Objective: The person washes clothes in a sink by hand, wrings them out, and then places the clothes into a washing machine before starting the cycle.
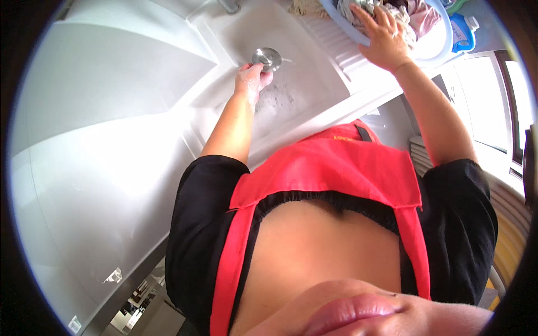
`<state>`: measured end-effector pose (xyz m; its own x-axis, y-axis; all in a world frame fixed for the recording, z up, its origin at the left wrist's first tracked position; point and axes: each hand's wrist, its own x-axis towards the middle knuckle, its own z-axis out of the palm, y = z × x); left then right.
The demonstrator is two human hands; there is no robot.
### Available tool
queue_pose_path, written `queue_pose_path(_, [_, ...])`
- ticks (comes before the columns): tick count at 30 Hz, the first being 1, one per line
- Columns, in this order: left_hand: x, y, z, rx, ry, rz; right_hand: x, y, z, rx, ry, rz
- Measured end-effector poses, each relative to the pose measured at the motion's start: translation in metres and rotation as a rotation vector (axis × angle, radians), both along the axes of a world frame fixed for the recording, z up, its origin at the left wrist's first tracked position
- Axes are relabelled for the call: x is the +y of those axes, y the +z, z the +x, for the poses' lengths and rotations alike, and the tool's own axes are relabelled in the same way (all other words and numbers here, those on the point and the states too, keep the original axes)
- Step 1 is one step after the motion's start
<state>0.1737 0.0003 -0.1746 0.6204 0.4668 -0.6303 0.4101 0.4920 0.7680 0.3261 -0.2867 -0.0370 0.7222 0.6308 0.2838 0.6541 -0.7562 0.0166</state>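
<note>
My left hand is inside a white sink basin, with what looks like soapy wetness on its skin. Its thumb and fingers grip the near edge of a shiny round metal dish or strainer; which of these it is I cannot tell. Small dark marks show on the basin floor near the wrist. To the right, my right hand lies with spread fingers on crumpled wet-looking cloth in a light blue plastic tub. A pink garment sits in the same tub.
The tub rests on the sink's ribbed washboard, beside a beige cloth. A blue detergent bottle with a white cap stands right of it. A faucet is at the far edge. A pale wall panel borders the left.
</note>
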Motion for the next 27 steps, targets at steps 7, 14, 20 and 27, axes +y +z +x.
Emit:
queue_pose_path(7, [0.062, 0.067, 0.096, -0.281, 0.599, -0.081, 0.0, 0.021, 0.014, 0.121, -0.005, 0.003])
queue_pose_path(14, [0.122, 0.027, 0.141, -0.222, 0.636, -0.054, 0.002, 0.027, 0.014, 0.154, 0.024, 0.017])
queue_pose_path(20, [0.148, 0.017, 0.108, -0.212, 0.428, 0.075, 0.007, 0.03, 0.008, 0.179, 0.047, 0.024])
queue_pose_path(27, [0.106, 0.018, 0.068, -0.048, 0.448, -0.011, -0.001, 0.016, -0.008, 0.163, 0.028, 0.031])
